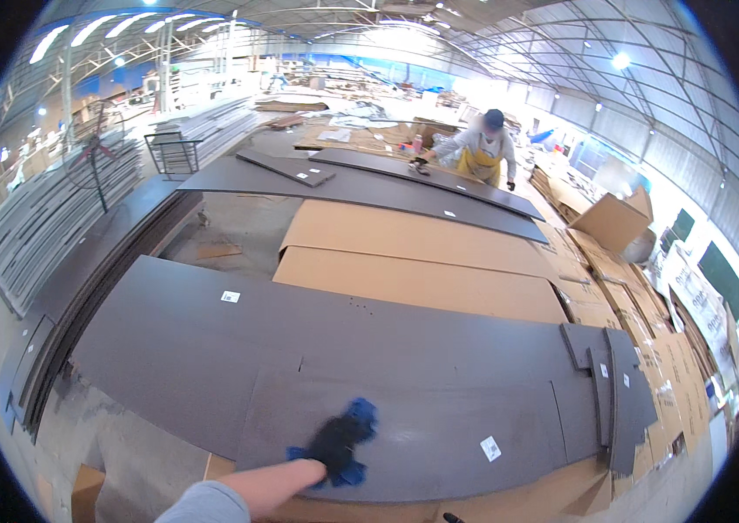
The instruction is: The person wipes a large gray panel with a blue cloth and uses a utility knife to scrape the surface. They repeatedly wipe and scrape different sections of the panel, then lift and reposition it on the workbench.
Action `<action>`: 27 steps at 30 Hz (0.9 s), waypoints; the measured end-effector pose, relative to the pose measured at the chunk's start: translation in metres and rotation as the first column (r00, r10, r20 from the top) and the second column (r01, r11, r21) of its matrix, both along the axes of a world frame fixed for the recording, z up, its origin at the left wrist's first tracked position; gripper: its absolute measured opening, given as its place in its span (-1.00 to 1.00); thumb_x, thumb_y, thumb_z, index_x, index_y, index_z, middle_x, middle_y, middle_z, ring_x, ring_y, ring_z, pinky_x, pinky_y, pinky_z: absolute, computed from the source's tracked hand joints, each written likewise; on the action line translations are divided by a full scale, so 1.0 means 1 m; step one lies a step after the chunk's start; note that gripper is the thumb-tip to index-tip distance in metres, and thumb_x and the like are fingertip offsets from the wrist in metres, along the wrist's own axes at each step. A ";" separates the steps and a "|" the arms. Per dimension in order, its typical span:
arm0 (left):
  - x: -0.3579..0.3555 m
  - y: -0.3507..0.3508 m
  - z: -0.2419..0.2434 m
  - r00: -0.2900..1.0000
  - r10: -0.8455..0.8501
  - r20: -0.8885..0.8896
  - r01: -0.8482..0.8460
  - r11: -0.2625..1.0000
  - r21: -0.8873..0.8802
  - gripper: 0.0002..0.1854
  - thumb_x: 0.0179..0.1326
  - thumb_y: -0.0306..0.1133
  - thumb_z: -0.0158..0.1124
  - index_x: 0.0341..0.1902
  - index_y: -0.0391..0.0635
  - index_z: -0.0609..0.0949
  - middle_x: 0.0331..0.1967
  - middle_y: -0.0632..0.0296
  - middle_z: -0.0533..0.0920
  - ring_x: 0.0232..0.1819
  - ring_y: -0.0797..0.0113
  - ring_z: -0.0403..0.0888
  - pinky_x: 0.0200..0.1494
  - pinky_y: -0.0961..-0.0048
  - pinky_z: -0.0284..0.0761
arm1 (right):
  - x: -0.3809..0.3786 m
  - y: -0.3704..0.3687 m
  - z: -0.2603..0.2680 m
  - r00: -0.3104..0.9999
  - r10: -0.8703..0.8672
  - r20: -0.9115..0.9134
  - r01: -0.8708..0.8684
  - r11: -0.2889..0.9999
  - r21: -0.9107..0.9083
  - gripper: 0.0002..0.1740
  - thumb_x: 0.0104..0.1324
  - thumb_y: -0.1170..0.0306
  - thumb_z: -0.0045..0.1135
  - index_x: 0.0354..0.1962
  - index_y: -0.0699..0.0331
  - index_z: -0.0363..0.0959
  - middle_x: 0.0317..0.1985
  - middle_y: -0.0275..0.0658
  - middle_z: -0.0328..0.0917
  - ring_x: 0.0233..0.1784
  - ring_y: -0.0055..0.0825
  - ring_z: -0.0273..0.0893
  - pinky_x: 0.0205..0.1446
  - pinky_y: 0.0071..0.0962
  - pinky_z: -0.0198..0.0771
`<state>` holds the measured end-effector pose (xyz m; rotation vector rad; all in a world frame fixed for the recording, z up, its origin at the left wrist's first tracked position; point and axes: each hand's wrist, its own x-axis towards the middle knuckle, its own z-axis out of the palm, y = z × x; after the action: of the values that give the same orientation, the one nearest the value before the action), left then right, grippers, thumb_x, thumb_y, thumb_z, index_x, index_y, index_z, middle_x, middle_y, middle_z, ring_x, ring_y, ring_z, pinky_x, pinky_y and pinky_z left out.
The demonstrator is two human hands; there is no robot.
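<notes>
My left hand [338, 446], in a black glove, presses a crumpled blue cloth [361, 416] against a dark grey panel [448, 418]. Blue cloth shows on several sides of the glove. A white label [491, 449] is stuck on this panel, to the right of the hand. Beneath and behind it lies a larger dark panel [173, 314], also bearing a label. At the bottom edge, a small dark tip, apparently a fingertip of my gloved right hand [453, 518], shows; the rest is out of view.
Small dark boards [624, 399] lie at the right end. Flat cardboard [421, 274] separates the near panels from far ones [369, 189], where a co-worker [484, 153] in a yellow apron stands. Stacked dark boards [108, 287] and a metal cart [173, 153] are at left.
</notes>
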<state>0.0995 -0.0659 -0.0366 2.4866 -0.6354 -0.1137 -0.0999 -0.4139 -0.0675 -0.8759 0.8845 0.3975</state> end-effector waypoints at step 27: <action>-0.085 0.106 -0.016 0.885 0.464 -0.034 -0.446 0.827 -0.341 -0.46 0.25 -0.30 0.11 0.31 -0.09 0.35 0.31 -0.01 0.33 0.35 0.03 0.25 0.36 0.19 0.16 | -0.010 0.068 0.015 0.874 0.433 0.219 -0.400 0.898 -0.181 -0.45 0.37 0.20 0.02 0.25 0.17 0.18 -0.33 -0.21 0.58 -0.58 -0.51 0.50 -0.50 -0.52 0.44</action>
<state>0.0140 0.0403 -0.0527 2.2317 -0.0498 0.2259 -0.1100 -0.3457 -0.0522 -1.2170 0.4799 0.5918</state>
